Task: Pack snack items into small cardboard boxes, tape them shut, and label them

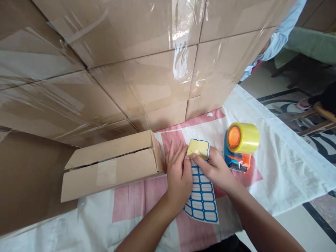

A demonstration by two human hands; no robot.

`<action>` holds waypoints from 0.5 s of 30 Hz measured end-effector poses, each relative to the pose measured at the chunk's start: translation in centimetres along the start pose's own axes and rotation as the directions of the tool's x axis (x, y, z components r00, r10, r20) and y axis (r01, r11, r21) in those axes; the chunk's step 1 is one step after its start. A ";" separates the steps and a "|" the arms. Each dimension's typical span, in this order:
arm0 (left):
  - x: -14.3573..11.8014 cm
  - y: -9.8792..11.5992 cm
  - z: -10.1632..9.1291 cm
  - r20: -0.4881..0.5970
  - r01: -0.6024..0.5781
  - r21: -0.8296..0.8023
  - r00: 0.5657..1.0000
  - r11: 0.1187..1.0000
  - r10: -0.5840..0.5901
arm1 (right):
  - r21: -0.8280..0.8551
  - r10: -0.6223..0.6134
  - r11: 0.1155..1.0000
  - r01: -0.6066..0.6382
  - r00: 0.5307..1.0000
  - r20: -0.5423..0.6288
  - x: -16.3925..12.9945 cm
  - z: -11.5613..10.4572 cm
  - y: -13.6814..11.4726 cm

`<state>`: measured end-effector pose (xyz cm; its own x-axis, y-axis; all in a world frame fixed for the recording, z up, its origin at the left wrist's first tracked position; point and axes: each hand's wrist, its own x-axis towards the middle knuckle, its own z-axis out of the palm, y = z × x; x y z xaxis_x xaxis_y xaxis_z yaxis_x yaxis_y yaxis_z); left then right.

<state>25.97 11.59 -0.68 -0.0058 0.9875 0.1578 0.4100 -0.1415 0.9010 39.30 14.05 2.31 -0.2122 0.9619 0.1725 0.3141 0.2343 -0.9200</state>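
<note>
A sheet of blue-bordered white labels (202,197) lies on the cloth in front of me, its top end folded over so the yellow backing shows. My left hand (179,172) rests on the sheet's left edge with fingers spread flat. My right hand (214,168) pinches the sheet near the fold, thumb and fingertips on a label. A small brown cardboard box (110,164), flaps closed along a middle seam, lies just left of my left hand.
A tape dispenser (239,147) with a yellowish roll and orange-blue body stands right of my right hand. A tall stack of wrapped cartons (136,59) fills the back. The white and pink cloth (283,168) covers the surface. A person's sleeve (278,38) shows at upper right.
</note>
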 end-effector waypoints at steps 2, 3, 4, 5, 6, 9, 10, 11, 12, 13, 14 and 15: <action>0.1 0.0 0.0 -0.011 -0.005 -0.020 1.000 1.000 0.004 | 0.012 -0.001 1.000 0.001 1.000 -0.008 0.1 0.0 0.1; 0.1 0.0 0.0 -0.020 -0.005 -0.027 1.000 1.000 0.004 | 0.009 0.002 1.000 -0.002 1.000 -0.011 0.1 -0.1 0.1; 0.1 0.0 0.0 -0.032 -0.002 -0.033 0.999 0.999 0.001 | 0.001 0.007 1.000 -0.007 1.000 -0.013 0.1 -0.1 0.1; 0.1 0.0 0.0 -0.047 0.002 -0.041 0.999 0.999 -0.004 | -0.009 0.014 1.000 -0.014 1.000 -0.014 0.1 -0.1 0.0; 0.2 0.1 0.0 -0.065 0.010 -0.051 0.998 0.999 -0.013 | -0.019 0.019 1.000 -0.019 1.000 -0.016 0.1 -0.2 -0.1; 0.2 0.2 0.0 -0.107 0.044 -0.091 0.993 0.995 -0.054 | -0.028 0.028 0.999 -0.029 0.999 -0.022 0.1 -0.3 -0.3; 0.3 0.3 0.0 -0.113 0.054 -0.101 0.991 0.993 -0.065 | -0.021 0.036 0.999 -0.036 0.999 -0.024 0.1 -0.3 -0.4; 0.3 0.3 0.0 -0.113 0.062 -0.108 0.991 0.992 -0.074 | -0.010 0.045 0.999 -0.045 0.999 -0.024 0.1 -0.3 -0.5; 0.3 0.3 0.0 -0.111 0.067 -0.113 0.991 0.991 -0.079 | 0.002 0.054 0.999 -0.054 0.998 -0.023 0.0 -0.4 -0.5; 0.3 0.4 0.0 -0.108 0.068 -0.119 0.991 0.991 -0.081 | 0.015 0.065 0.998 -0.065 0.998 -0.019 0.0 -0.4 -0.5; 0.3 0.4 0.0 -0.104 0.070 -0.126 0.991 0.990 -0.083 | 0.026 0.076 0.997 -0.075 0.997 -0.017 0.0 -0.5 -0.5; 0.4 0.4 0.0 -0.099 0.073 -0.136 0.991 0.988 -0.087 | 0.035 0.089 0.996 -0.088 0.996 -0.017 0.0 -0.6 -0.5</action>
<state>26.10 11.89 -0.30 -0.1313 0.9843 0.1180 0.2810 -0.0772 0.9566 39.66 14.05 2.98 -0.1675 0.9812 0.0962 0.2992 0.1436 -0.9433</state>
